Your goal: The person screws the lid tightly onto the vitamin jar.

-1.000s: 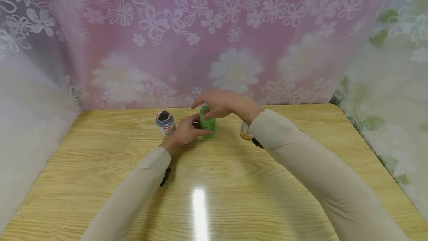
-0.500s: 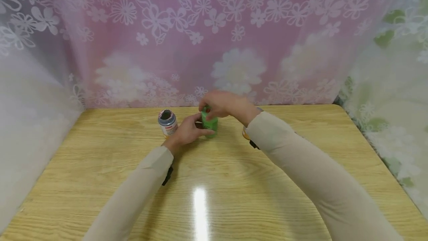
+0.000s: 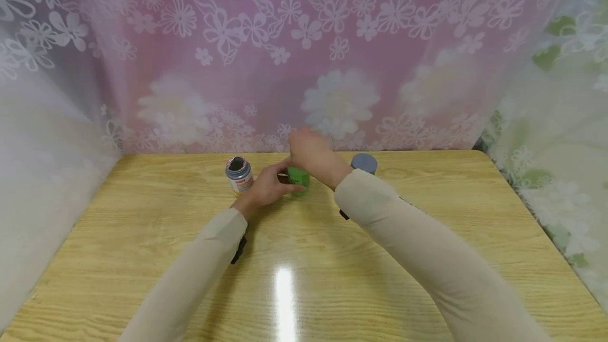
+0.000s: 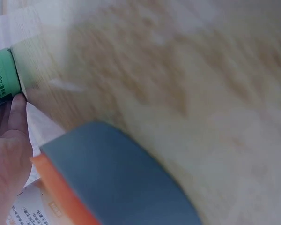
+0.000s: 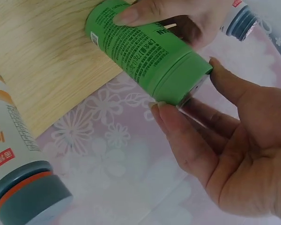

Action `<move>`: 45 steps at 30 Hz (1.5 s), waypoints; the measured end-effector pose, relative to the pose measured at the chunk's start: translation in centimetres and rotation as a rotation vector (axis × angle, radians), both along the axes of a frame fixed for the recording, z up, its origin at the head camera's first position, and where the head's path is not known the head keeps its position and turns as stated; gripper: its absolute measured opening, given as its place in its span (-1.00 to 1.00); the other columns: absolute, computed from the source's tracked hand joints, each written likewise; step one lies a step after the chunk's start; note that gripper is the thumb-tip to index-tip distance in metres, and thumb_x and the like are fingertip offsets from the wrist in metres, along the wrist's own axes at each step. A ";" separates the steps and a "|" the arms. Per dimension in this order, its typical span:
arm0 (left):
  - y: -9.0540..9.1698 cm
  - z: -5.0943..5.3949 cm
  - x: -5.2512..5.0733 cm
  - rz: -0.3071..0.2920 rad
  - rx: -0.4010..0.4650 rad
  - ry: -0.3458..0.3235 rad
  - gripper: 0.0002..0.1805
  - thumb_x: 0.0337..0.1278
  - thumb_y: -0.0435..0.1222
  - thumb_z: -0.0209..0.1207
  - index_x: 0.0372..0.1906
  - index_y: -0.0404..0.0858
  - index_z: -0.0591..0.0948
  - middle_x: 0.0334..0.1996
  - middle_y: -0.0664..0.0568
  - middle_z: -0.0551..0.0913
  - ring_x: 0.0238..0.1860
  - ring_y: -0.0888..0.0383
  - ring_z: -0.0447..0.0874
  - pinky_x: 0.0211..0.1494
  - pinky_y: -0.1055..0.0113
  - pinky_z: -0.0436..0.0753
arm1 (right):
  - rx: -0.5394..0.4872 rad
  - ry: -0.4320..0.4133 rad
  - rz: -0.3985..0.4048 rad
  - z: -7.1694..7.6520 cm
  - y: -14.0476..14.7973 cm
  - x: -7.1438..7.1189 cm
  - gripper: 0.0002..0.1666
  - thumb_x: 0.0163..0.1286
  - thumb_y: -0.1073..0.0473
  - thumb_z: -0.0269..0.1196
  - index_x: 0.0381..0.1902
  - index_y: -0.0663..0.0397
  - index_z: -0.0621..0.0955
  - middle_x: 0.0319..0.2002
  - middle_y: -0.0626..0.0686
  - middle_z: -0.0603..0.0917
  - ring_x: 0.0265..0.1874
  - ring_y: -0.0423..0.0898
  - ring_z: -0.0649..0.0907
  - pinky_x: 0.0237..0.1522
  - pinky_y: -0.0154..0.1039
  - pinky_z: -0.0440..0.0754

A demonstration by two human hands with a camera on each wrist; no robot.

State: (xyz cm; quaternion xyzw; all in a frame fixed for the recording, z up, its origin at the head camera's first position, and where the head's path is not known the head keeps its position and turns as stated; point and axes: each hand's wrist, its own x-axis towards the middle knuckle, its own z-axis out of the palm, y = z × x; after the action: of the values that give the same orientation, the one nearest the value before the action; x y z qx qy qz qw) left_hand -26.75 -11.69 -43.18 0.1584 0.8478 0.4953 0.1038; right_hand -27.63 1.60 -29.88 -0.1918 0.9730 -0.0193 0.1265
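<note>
A green bottle (image 3: 298, 177) stands upright near the back of the table. My left hand (image 3: 268, 186) grips its body, thumb in front and fingers behind. Over its top, my right hand (image 3: 313, 154) pinches the rim of the green cap (image 5: 180, 77), with the thumb on one side and fingers on the other, as the right wrist view shows. Small dark lettering covers the bottle's side. Left of it stands a white bottle (image 3: 239, 177) with a grey collar and an uncovered mouth. To the right is a white-and-orange bottle (image 5: 9, 126) with a grey cap (image 3: 364, 162), partly hidden by my right arm.
The wooden table (image 3: 304, 257) spreads in front of both arms. A pink floral cloth (image 3: 332, 51) hangs right behind its back edge. In the left wrist view, a dark grey rounded shape (image 4: 117, 173) with an orange edge lies close to the lens.
My right hand has come down over the top of the green bottle, and its fingers have closed on the cap. The right forearm has shifted slightly left, uncovering the grey cap. My left hand keeps its grip.
</note>
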 end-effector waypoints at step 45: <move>0.1 -0.7 0.0 -0.006 0.087 -0.049 -0.48 0.08 -0.17 0.37 0.16 -0.13 0.49 0.00 0.07 0.57 0.01 0.13 0.59 -0.05 0.29 0.62 | 0.025 -0.102 0.299 0.4 0.9 -0.4 -0.63 0.38 0.19 0.20 0.11 0.17 0.58 0.00 0.10 0.60 -0.13 -0.04 0.59 -0.15 -0.18 0.56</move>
State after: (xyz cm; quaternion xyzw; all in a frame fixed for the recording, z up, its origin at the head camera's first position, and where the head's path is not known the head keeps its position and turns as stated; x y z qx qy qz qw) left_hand -26.74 -11.61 -43.86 0.1533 0.8223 0.5350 0.1189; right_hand -28.01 2.53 -29.53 -0.3316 0.9262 0.0020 0.1793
